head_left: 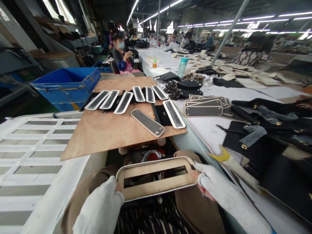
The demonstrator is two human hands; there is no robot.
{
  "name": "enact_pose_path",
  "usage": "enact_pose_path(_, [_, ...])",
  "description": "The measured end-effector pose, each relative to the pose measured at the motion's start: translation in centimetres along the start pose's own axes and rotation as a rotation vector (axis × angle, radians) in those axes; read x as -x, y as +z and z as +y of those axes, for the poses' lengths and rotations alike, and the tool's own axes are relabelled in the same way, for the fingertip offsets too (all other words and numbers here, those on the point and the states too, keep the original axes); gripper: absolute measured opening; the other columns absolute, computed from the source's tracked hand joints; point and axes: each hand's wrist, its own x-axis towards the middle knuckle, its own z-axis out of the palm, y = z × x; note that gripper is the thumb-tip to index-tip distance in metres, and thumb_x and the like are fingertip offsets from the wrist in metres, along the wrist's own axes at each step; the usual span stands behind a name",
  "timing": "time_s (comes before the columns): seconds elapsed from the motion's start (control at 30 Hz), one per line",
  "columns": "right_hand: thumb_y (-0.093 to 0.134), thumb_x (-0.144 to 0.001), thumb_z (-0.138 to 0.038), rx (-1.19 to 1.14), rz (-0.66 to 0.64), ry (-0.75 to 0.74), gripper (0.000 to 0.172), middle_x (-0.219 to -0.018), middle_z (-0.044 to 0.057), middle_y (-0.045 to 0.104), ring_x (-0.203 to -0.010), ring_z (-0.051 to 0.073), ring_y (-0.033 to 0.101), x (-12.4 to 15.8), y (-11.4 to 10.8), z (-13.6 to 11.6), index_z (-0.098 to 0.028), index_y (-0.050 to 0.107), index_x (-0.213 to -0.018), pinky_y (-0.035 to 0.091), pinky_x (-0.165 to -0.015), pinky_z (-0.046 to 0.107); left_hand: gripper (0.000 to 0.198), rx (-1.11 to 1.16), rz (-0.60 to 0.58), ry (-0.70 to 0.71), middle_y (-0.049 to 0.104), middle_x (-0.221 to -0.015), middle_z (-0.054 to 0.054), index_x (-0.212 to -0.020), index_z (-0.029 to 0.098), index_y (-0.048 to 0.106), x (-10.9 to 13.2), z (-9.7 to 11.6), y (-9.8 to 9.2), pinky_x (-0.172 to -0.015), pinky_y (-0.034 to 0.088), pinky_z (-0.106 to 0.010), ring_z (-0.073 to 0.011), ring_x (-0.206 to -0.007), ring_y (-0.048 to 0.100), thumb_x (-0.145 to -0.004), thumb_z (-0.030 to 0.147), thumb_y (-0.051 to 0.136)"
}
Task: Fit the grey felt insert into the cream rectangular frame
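Note:
Both hands wear white gloves with bare fingertips. Between them, above my lap, is a tan rectangular frame (156,193) with rounded corners, a pale rim and a long slot cut through it. My left hand (103,203) grips its left end, and my right hand (207,182) pinches the right end. Just beyond, on a brown board, lie a grey panel (147,122) with a light edge and metal studs, and a white-rimmed black panel (174,114) on a black piece. Several more white-rimmed panels (123,102) are lined up farther back on the board.
A blue bin (67,86) stands left of the brown board (97,135). White slatted racking (36,162) fills the left side. On the right table are stacked grey panels (203,107), black bag parts (263,143) and a teal bottle (182,67). A co-worker (123,57) sits ahead.

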Motion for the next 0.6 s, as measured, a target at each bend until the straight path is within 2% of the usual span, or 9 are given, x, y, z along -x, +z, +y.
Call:
enact_pose_path(0.07, [0.044,-0.09,-0.044,0.068,0.073,-0.08,0.033,-0.056,-0.001,0.06,-0.047,0.015,0.055,0.3,-0.2,-0.2,-0.023,0.069,-0.095,0.039,-0.046,0.025,0.033,0.009,-0.001,-0.01,0.064,-0.115,-0.008,-0.116,0.017,0.061,0.3,-0.3,-0.1,-0.085,0.056,-0.042,-0.0209,-0.099,0.064,-0.093,0.04,0.061])
enact_pose_path(0.13, [0.043,-0.088,-0.039,0.155,0.197,-0.155,0.034,-0.064,0.001,0.065,-0.059,0.019,0.062,0.5,-0.2,0.0,-0.026,0.071,-0.104,0.046,-0.053,0.028,0.033,0.025,-0.003,-0.012,0.064,-0.115,-0.008,-0.116,0.017,0.061,0.5,-0.5,-0.3,-0.085,0.056,-0.042,-0.0214,-0.099,0.064,-0.093,0.04,0.061])
enact_pose_path(0.23, [0.041,-0.086,-0.036,0.257,0.337,-0.231,0.039,-0.073,0.004,0.07,-0.071,0.024,0.067,0.4,0.0,0.4,-0.029,0.071,-0.11,0.05,-0.058,0.031,0.035,0.058,0.003,-0.001,0.065,-0.114,-0.007,-0.115,0.016,0.062,0.7,-0.7,-0.5,-0.085,0.056,-0.042,-0.0226,-0.099,0.064,-0.092,0.042,0.062])
enact_pose_path(0.33, [0.044,-0.086,-0.037,0.318,0.378,-0.306,0.04,-0.086,0.005,0.074,-0.082,0.026,0.07,-0.1,0.0,0.2,-0.03,0.071,-0.114,0.053,-0.065,0.033,0.035,0.097,0.012,0.024,0.065,-0.114,-0.007,-0.117,0.016,0.061,0.9,-0.6,-0.5,-0.086,0.056,-0.042,-0.0225,-0.099,0.065,-0.092,0.042,0.061])
enact_pose_path(0.47, [0.047,-0.088,-0.042,0.333,0.345,-0.412,0.039,-0.101,0.004,0.075,-0.091,0.026,0.069,-1.3,-0.4,-0.2,-0.028,0.07,-0.115,0.054,-0.082,0.034,0.035,0.127,0.018,0.035,0.064,-0.112,-0.007,-0.116,0.016,0.061,1.1,-0.4,-0.3,-0.082,0.056,-0.04,-0.0209,-0.095,0.064,-0.093,0.042,0.061])
enact_pose_path(0.6, [0.045,-0.09,-0.049,0.312,0.392,-0.387,0.041,-0.096,0.007,0.075,-0.088,0.026,0.069,-2.1,-0.1,0.3,-0.025,0.073,-0.107,0.054,-0.078,0.033,0.034,0.131,0.013,0.018,0.065,-0.11,-0.007,-0.114,0.016,0.061,0.6,-0.4,-0.1,-0.082,0.057,-0.04,-0.0206,-0.094,0.064,-0.093,0.042,0.061])
